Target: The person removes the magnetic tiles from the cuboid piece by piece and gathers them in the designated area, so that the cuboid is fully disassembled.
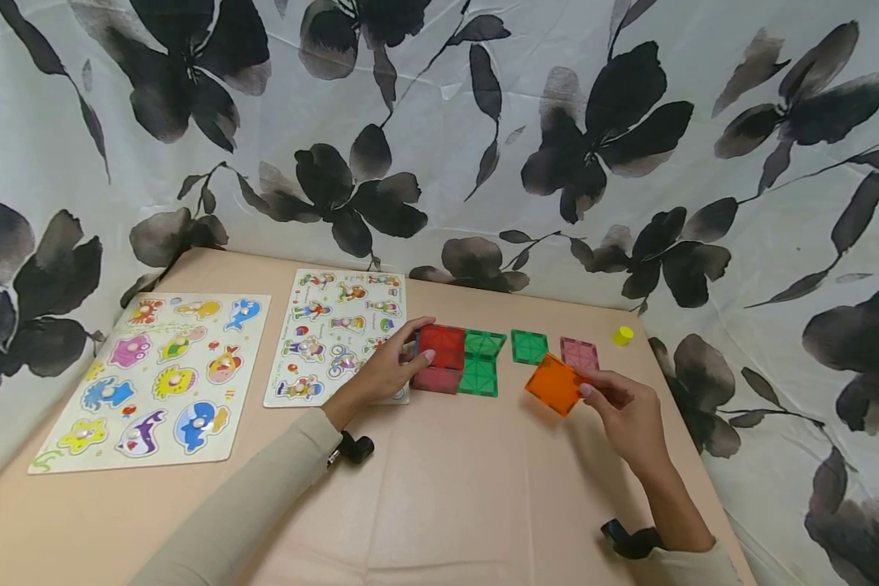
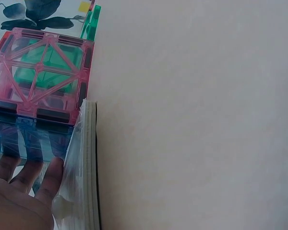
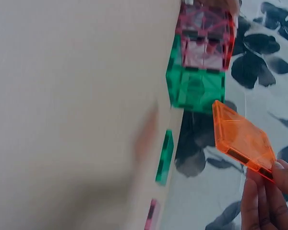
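In the head view, the left hand [image 1: 381, 370] lies spread against the left end of a small construction of translucent magnetic tiles on the surface [image 1: 439, 496], touching its red panel [image 1: 441, 346] above a pink panel [image 1: 439, 380]; a green section [image 1: 478, 376] adjoins on the right. The right hand [image 1: 633, 419] pinches an orange square tile [image 1: 554, 385] at one corner, tilted and apart from the construction, in front of a loose green tile [image 1: 530, 347] and a loose pink tile [image 1: 579, 354]. A yellow piece [image 1: 623, 335] sits farther right. In the left wrist view, the straight fingers touch a blue panel [image 2: 36, 139] beside the pink lattice; the thumb is hidden. A light, even touch there should steady the walls without folding them inward. In the right wrist view, thumb and fingers hold the orange tile by its near edge, leaving the opposite edge free near the green section. That hold seems sound for fitting: level the tile first, bring the free edge squarely to its seam, and let the magnets catch gently before loosening the pinch, since a slanted approach could tug neighbouring panels askew.
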### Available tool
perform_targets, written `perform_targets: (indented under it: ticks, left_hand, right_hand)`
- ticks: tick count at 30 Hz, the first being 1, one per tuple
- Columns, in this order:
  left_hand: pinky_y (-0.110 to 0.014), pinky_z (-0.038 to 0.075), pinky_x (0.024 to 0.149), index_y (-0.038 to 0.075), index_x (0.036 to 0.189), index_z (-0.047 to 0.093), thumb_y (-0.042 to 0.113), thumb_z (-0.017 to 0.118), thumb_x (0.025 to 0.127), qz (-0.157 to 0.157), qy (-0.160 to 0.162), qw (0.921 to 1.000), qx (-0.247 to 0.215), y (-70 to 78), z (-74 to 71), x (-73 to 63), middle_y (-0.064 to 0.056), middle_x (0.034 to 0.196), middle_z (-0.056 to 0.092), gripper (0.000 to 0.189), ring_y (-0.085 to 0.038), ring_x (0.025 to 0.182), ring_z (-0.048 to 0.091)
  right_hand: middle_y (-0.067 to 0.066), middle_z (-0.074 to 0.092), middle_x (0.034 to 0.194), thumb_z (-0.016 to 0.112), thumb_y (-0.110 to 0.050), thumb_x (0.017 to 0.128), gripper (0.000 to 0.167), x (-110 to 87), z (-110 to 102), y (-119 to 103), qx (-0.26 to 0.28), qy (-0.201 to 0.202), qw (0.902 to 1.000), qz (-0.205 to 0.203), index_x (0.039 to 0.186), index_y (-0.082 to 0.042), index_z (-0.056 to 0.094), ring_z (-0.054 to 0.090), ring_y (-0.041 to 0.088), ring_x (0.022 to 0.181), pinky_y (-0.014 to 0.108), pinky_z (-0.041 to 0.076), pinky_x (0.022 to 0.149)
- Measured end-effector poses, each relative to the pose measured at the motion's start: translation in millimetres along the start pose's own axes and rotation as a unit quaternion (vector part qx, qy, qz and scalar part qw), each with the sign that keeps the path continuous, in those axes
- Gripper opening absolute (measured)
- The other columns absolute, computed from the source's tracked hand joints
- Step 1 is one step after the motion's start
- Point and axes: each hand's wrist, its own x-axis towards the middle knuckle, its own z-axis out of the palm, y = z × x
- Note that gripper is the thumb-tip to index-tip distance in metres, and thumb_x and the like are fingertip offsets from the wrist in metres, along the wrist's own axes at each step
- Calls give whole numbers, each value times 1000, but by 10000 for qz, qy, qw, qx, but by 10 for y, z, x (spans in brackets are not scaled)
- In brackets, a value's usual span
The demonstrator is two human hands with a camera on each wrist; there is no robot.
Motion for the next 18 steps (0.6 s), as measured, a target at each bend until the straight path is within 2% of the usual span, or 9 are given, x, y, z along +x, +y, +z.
perform_targets:
  ticks: [6, 11, 14, 18]
  left_hand:
    - [-50, 54, 110, 29, 164, 36, 23, 60, 110, -11, -39, 10000, -74, -8, 3, 1, -9, 162, 45, 59, -33, 147, 51]
    - [-51, 55, 110, 30, 164, 35, 24, 59, 111, -42, -49, 9999, -78, -10, 1, -1, -9, 163, 45, 59, -34, 146, 52]
    - [-51, 54, 110, 30, 164, 36, 25, 59, 111, -31, -46, 10000, -73, -14, 2, 1, -9, 163, 45, 58, -34, 147, 51]
    - [-53, 53, 112, 30, 164, 36, 24, 60, 110, 0, -43, 10000, -86, -21, 2, 5, -9, 163, 45, 59, -34, 148, 50]
  right_hand:
    - [13, 76, 130, 71, -11, 101, 33, 35, -149, 158, 116, 346, 9984, 433, 134, -10, 74, 74, -1, 96, 15, 59, 84]
    - [1, 78, 126, 71, -9, 101, 35, 85, -271, 269, 392, 756, 9930, 812, 136, -8, 73, 74, -1, 95, 15, 59, 83]
    - [-7, 77, 118, 71, -5, 100, 35, 130, -329, 329, 773, 1086, 9843, 1155, 135, -6, 73, 75, 0, 93, 15, 59, 81]
    - [-9, 77, 112, 72, -1, 98, 36, 190, -402, 407, 1514, 1501, 9649, 1533, 133, -4, 74, 76, 3, 91, 16, 60, 78]
